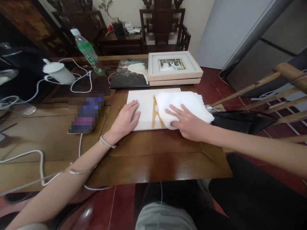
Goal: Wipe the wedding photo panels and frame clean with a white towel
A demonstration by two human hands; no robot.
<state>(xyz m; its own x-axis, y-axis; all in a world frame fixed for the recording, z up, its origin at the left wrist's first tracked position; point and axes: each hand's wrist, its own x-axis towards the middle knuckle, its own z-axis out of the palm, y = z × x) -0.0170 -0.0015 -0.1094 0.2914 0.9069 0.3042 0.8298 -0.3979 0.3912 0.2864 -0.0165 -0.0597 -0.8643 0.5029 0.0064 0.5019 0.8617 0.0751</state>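
A flat white panel (145, 107) lies on the table in front of me, with a gold-coloured piece shaped like an easel leg (154, 111) on its surface. My left hand (128, 117) rests on the panel's left side, fingers stretched out and holding nothing. On the right, my right hand (188, 123) grips a folded white towel (184, 100), its fingers spread over the top and the near edge bunched beneath them. The towel covers the panel's right part and some of the gold piece.
Behind the panel are a framed photo (172, 65) and a dark picture panel (130, 73). To the left stand a green-labelled bottle (88, 52), a white lidded cup (59, 72) and a phone (86, 113) with a white cable. A wooden chair (287, 76) stands at right.
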